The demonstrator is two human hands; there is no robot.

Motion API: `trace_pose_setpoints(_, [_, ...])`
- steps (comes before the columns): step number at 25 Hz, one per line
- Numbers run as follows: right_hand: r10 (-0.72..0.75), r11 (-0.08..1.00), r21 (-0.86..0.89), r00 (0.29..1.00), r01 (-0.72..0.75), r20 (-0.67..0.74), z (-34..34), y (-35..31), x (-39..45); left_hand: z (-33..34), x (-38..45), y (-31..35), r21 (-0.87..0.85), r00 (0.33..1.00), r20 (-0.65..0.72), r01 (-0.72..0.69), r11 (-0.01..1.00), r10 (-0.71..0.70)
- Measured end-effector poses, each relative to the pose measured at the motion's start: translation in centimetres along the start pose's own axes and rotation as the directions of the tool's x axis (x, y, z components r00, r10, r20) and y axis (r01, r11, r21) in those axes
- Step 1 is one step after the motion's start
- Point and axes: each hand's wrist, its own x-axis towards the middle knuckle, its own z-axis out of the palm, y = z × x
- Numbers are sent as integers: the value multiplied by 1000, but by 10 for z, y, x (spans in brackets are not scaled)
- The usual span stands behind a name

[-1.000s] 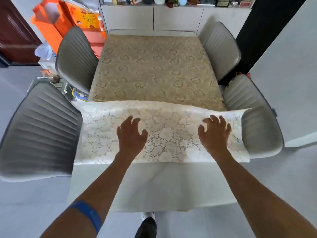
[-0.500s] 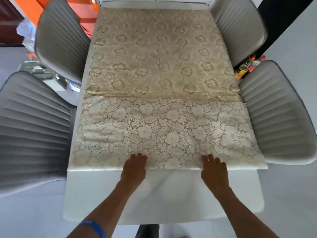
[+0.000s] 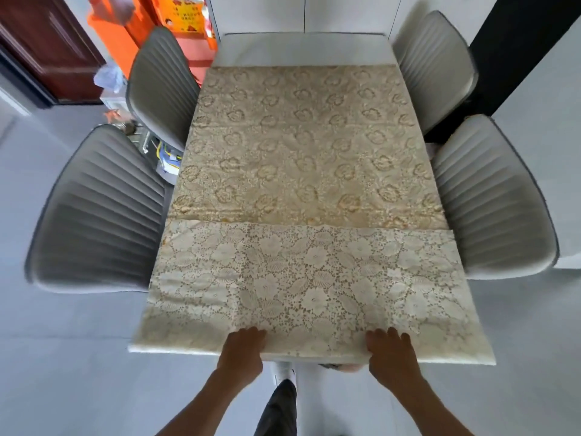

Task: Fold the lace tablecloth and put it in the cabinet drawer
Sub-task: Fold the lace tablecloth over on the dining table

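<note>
The lace tablecloth (image 3: 301, 146) lies along the white table (image 3: 301, 50). Its far part shows a golden flower pattern. Its near part (image 3: 308, 278) is folded over and shows pale white lace, with the fold lying at the table's near edge. My left hand (image 3: 242, 347) and my right hand (image 3: 391, 350) both sit on that near folded edge, about a shoulder's width apart. Their fingers curl over the top of the cloth and the thumbs are hidden below the edge. A bare strip of table shows beyond the cloth's far end.
Two grey ribbed chairs stand on the left (image 3: 100, 215) (image 3: 160, 86) and two on the right (image 3: 490, 199) (image 3: 434, 64), close to the table. White cabinet fronts (image 3: 305, 11) are behind the table. Orange bags (image 3: 125, 23) and a dark door (image 3: 41, 48) are at the back left.
My hands slid from the middle of the folded lace back to its near edge. The cloth shifted toward me, covering the near table strip and baring the far end.
</note>
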Motion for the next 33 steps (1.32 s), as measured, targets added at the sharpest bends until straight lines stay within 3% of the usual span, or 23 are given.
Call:
trace_pose_setpoints(6, [-44, 999, 26, 997, 42, 66, -35, 15, 21, -41, 0, -6, -182, 995, -49, 79, 980, -89])
trace_pose_setpoints(15, [37, 960, 272, 994, -65, 108, -99, 23, 173, -141, 146, -14, -301, 991, -122, 17, 953, -56])
trace_pose_setpoints(17, [65, 968, 234, 990, -93, 126, -103, 30, 205, -154, 184, -17, -237, 997, -76, 13, 971, -32])
trace_pose_setpoints(21, [91, 988, 107, 984, -109, 155, -86, 39, 227, -148, 219, -25, 134, 999, -21, -47, 990, 51])
trace_pose_setpoints(26, [46, 979, 190, 989, -72, 141, -76, 62, 235, -147, 228, -31, 96, 999, 40, -23, 995, 20])
trace_pose_setpoints(29, [-34, 999, 24, 987, 31, 155, -78, 67, 241, -149, 224, -26, 243, 999, 18, -42, 969, 39])
trace_pose_setpoints(31, [-84, 993, -71, 980, 98, 179, -80, 74, 245, -151, 221, -26, 180, 999, -11, -32, 983, 35])
trace_pose_setpoints(33, [-50, 993, -83, 952, 78, 301, -86, 91, 248, -156, 218, -37, 110, 1000, 7, 9, 994, -10])
